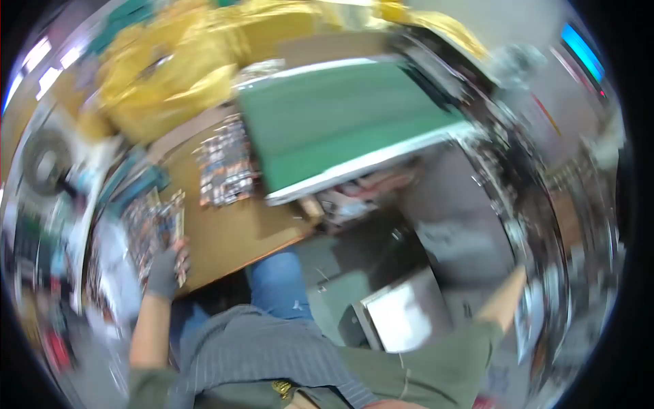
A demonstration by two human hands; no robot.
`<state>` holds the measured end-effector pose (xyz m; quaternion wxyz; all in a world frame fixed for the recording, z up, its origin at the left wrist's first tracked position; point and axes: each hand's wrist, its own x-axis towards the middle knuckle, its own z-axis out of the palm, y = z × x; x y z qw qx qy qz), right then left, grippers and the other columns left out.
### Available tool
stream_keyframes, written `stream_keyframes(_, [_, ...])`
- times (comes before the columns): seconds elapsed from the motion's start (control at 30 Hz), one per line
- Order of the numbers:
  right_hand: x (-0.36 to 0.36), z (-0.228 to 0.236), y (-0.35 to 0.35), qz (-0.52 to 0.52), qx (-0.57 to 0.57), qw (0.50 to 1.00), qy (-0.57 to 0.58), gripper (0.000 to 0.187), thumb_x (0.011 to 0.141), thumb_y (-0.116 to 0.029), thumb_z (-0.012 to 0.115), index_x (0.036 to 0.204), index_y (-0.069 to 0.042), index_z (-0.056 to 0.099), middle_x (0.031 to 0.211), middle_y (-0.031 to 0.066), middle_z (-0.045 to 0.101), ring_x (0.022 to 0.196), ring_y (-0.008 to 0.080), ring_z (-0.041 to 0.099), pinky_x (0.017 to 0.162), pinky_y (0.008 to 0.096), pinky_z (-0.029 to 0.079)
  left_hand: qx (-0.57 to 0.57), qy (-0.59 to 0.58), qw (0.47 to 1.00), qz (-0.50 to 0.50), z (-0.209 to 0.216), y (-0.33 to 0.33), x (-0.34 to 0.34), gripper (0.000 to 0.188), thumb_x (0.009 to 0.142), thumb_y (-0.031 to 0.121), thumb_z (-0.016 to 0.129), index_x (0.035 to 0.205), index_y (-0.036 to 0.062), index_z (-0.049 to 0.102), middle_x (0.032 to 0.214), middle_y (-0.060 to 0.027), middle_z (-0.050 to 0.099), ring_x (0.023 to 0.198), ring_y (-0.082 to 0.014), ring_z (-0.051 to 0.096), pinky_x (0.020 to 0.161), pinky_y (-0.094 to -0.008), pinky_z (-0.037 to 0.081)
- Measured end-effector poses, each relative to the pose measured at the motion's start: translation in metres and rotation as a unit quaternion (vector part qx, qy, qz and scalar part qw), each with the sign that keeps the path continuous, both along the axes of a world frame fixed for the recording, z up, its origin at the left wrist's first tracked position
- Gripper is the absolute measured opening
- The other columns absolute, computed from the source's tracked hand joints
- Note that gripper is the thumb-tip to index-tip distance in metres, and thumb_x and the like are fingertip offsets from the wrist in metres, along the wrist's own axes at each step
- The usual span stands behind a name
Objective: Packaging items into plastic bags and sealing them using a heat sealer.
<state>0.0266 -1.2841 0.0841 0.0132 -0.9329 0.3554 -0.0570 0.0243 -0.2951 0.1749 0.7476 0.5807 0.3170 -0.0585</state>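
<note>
My left hand, in a grey glove with bare fingertips, is at the left end of the brown work table. Its fingers curl round the edge of a narrow strip of small metallic parts, beside a larger heap of similar parts. Further in, a block of small parts in close rows lies on the brown table top. My right arm stretches out to the right, toward a dark machine frame. Blur there hides the fingers of my right hand, and whatever they touch cannot be made out.
A green conveyor belt with a pale metal edge stands raised over the table's right side. Large yellow bags lie behind. Below the belt is a grey cabinet; a pale box stands lower down. A round grey wheel is at far left.
</note>
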Motion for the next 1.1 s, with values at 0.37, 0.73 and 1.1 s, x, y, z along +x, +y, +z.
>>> stream_keyframes(0.37, [0.023, -0.083, 0.056, -0.066, 0.125, 0.955, -0.26, 0.051, 0.092, -0.028, 0.05, 0.134, -0.002, 0.039, 0.139, 0.0174, 0.038, 0.129, 0.0273, 0.035, 0.107, 0.0355, 0.026, 0.01, -0.283, 0.958, -0.053, 0.167, 0.072, 0.206, 0.023, 0.089, 0.03, 0.057, 0.094, 0.0072, 0.053, 0.072, -0.0018, 0.056, 0.059, -0.0116, 0.055, 0.051, -0.0254, 0.048])
stream_keyframes(0.73, [0.122, 0.103, 0.62, 0.381, 0.481, 0.709, -0.348, 0.047, 0.089, -0.017, 0.047, 0.131, 0.003, 0.04, 0.131, 0.0131, 0.046, 0.122, 0.022, 0.042, 0.103, 0.0368, 0.032, 0.174, -0.388, 0.899, 0.104, 0.137, 0.149, 0.254, 0.026, 0.086, 0.027, 0.058, 0.091, 0.0012, 0.058, 0.085, -0.0058, 0.06, 0.07, -0.0137, 0.057, 0.059, -0.0265, 0.05])
stream_keyframes(1.1, [0.304, 0.014, 0.932, 0.396, 0.222, 0.891, 0.026, 0.105, 0.066, -0.054, 0.069, 0.139, 0.002, 0.019, 0.128, 0.029, 0.043, 0.115, 0.04, 0.048, 0.093, 0.0425, 0.042, 0.294, -0.108, 0.949, 0.034, -0.167, 0.147, 0.145, 0.043, 0.087, 0.045, 0.055, 0.088, 0.0033, 0.062, 0.072, -0.0006, 0.057, 0.061, -0.0078, 0.046, 0.055, -0.0233, 0.039])
